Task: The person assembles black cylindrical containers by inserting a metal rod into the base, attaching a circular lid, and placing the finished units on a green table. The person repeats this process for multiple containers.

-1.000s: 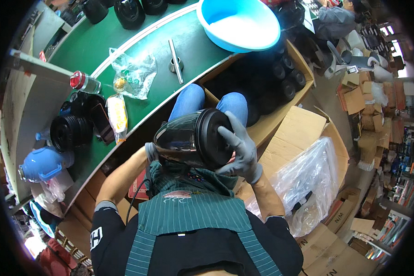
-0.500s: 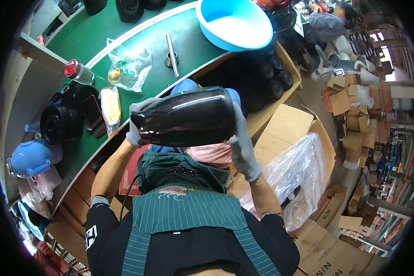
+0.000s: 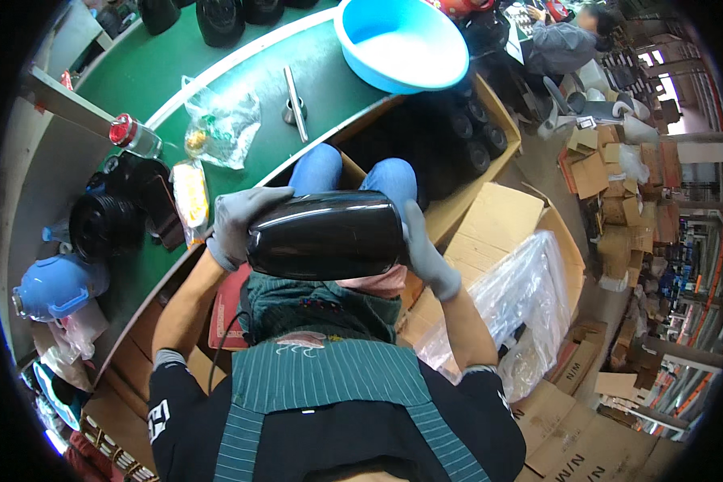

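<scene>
Across my lap I hold a glossy black tapered cylinder (image 3: 327, 236), shaped like a flask body, lying sideways. My left hand (image 3: 245, 218), in a grey glove, is closed round its narrower end, the fingers over the far upper side. At the wider end my right hand (image 3: 428, 253), also gloved in grey, presses from the side with its palm, its fingers partly hidden behind the rim. Under the cylinder are a pink cloth (image 3: 380, 283) and my green apron (image 3: 329, 309). Beyond it, a metal rod (image 3: 296, 104) stands on a small round base on the green table.
The green table (image 3: 281, 56) holds a light blue basin (image 3: 402, 48), a clear plastic bag (image 3: 221, 128), a red-lidded jar (image 3: 134, 135) and black lids (image 3: 104, 225). A carton of dark cylinders (image 3: 478, 153) stands ahead right. Beside my right arm, plastic film (image 3: 522, 305) covers an open carton.
Both hands have brought the black cylinder down toward my lap, and more of my knees shows beyond it. My left hand now reaches further over the cylinder's far side.
</scene>
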### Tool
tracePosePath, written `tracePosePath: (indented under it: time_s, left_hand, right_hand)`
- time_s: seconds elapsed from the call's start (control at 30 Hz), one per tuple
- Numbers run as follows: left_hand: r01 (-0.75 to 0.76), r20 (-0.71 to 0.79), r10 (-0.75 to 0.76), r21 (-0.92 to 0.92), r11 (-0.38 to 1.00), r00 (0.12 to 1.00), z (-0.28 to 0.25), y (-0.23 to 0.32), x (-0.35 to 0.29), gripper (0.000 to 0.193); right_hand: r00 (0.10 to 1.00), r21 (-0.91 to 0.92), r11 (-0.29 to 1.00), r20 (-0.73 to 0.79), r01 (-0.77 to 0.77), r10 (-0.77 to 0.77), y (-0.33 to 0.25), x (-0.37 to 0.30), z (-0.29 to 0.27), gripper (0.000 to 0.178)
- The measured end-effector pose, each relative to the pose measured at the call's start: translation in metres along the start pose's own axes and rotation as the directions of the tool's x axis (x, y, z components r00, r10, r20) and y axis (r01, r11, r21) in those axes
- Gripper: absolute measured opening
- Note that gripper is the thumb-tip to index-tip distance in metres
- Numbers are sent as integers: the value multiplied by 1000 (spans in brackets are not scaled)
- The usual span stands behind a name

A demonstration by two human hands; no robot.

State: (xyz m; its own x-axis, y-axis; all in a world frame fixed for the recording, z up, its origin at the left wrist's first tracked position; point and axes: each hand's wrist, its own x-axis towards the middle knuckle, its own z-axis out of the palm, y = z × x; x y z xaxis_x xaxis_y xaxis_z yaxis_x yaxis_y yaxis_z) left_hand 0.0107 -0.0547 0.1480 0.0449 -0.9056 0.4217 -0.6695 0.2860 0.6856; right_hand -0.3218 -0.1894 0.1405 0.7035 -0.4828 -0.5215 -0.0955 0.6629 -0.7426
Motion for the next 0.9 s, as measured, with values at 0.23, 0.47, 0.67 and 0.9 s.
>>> tracePosePath:
  time_s: [0.23,0.47,0.67,0.9]
  left_hand:
    - [182,40,-178,-264,947,983,11,-5,-16,45]
    - [449,177,-423,-528,721,888,10,-36,-42,42]
    - [543,336,-588,-812,216,736,44,-57,-75,47]
    - [132,-66,-139,-101,986,988,15,23,-13,58]
  right_hand:
    - [784,-536,621,132,571,-607,4,-10,36,106]
    - [768,-675,484,196,557,-610,-3,-16,41,86]
    - [652,-576,429,257,696,-714,-1,-15,52,87]
    - [779,-592,587,118,553,-615,23,5,-13,53]
